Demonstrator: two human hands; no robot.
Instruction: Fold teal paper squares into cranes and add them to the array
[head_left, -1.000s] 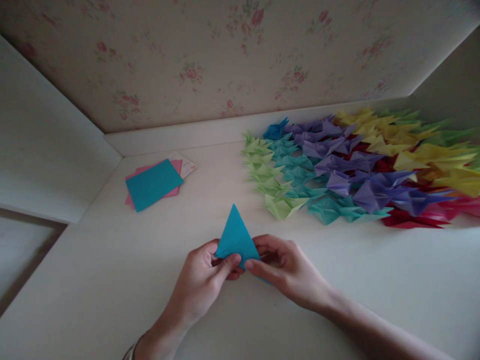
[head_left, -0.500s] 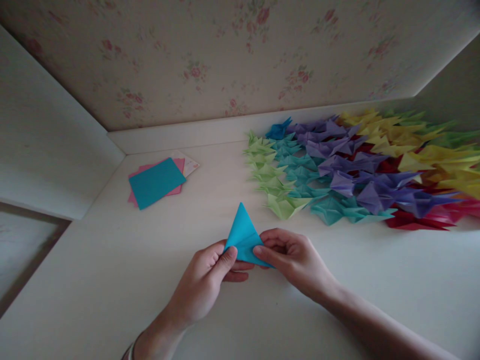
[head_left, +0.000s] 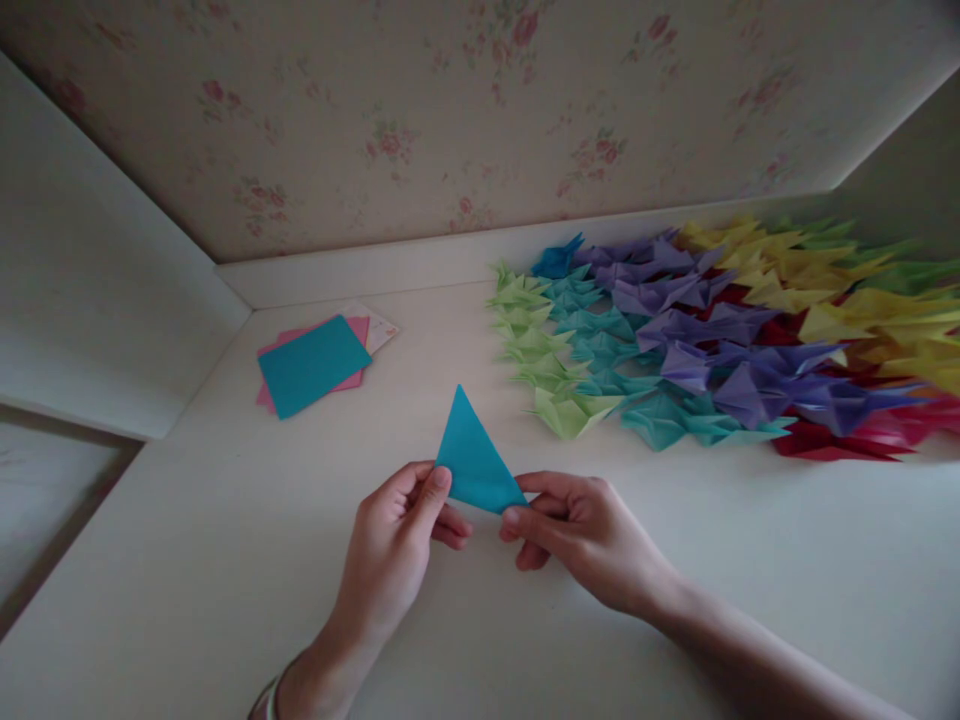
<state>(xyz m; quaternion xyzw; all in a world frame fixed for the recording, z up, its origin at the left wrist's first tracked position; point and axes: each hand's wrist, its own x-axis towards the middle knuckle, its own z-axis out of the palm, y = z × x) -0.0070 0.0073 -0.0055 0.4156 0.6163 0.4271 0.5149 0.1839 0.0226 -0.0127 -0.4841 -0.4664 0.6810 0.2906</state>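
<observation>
A blue sheet of origami paper (head_left: pixel 477 456), folded into a triangle, is held above the white table between my two hands. Its sharpest corner points away from me. My left hand (head_left: pixel 401 540) pinches the left corner, thumb on top and fingers underneath. At the lower right corner, my right hand (head_left: pixel 577 525) grips the paper between thumb and bent fingers. The underside of the paper is hidden from view.
Many folded paper cranes stand in rows at the right, among them light green (head_left: pixel 574 412), teal (head_left: pixel 664 418), purple (head_left: pixel 750 395) and yellow (head_left: pixel 877 320) ones. A teal sheet (head_left: pixel 315 366) tops a small paper stack at the left. Flowered wallpaper (head_left: pixel 390 145) rises behind.
The blue paper has turned slightly and its tip has shifted left and away from me. My left hand has moved a little left; my right hand's grip is now at the corner.
</observation>
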